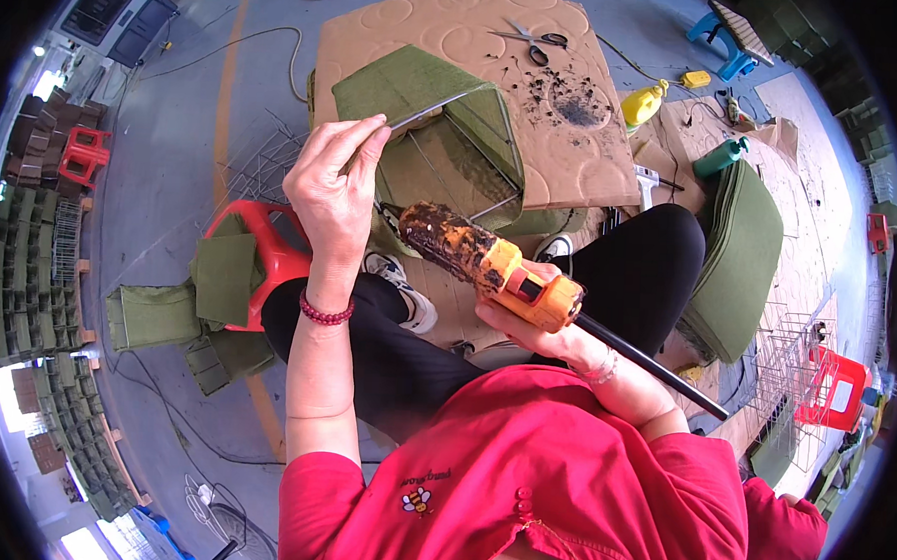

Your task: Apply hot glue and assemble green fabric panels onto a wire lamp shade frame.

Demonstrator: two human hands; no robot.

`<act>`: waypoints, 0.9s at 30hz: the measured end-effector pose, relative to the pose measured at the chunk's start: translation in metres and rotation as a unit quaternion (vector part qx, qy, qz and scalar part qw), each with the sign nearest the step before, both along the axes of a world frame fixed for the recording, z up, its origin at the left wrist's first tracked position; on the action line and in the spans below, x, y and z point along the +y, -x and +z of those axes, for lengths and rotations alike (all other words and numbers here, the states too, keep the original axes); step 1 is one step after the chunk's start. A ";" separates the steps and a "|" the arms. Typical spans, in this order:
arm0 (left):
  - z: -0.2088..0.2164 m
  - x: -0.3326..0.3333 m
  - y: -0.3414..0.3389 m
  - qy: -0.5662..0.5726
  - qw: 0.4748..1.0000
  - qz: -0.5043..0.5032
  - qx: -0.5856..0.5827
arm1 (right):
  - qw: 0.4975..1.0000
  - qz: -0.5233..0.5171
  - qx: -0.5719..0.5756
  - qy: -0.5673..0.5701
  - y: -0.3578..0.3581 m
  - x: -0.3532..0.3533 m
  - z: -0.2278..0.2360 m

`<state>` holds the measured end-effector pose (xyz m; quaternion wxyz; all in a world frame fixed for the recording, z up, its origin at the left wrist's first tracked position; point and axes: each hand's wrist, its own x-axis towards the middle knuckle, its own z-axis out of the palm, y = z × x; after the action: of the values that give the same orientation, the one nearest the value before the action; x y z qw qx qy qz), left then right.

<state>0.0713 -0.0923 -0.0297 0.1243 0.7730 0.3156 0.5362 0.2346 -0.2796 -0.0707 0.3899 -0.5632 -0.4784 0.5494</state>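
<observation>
My left hand (338,180) pinches the rim of a green felt box (402,83), where a thin metal wire (428,109) runs along the edge. The box lies tilted at the near side of the cardboard, its open side toward me, with wires across the inside. In my right hand (531,332) is an orange glue gun (465,253), its front crusted with dark residue. A long black glue stick (655,369) sticks out of its back. The gun's tip is close to the box's near edge; whether they touch, I cannot tell.
Scissors (537,52) and dark scraps (562,95) lie on the cardboard sheet (379,32). To its right stand a yellow bottle (642,104) and a green bottle (720,157), near stacked green felt (745,263). A red stool (277,255) bearing felt pieces is at left; wire frames (789,380) stand right.
</observation>
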 end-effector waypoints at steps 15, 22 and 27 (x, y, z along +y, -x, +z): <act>0.003 0.002 0.003 0.039 0.999 -0.011 -0.014 | 0.974 -0.010 -0.047 -0.221 0.005 0.009 -0.006; 0.003 0.002 0.003 0.051 0.999 -0.009 -0.018 | 0.978 -0.041 -0.016 -0.203 0.004 0.000 -0.014; 0.003 0.003 0.003 0.040 0.999 -0.010 -0.018 | 0.990 0.006 -0.019 -0.140 0.000 -0.009 -0.017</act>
<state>0.0688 -0.0891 -0.0269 0.1662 0.7610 0.3266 0.5353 0.2345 -0.2889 -0.0877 0.4525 -0.5104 -0.5611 0.4690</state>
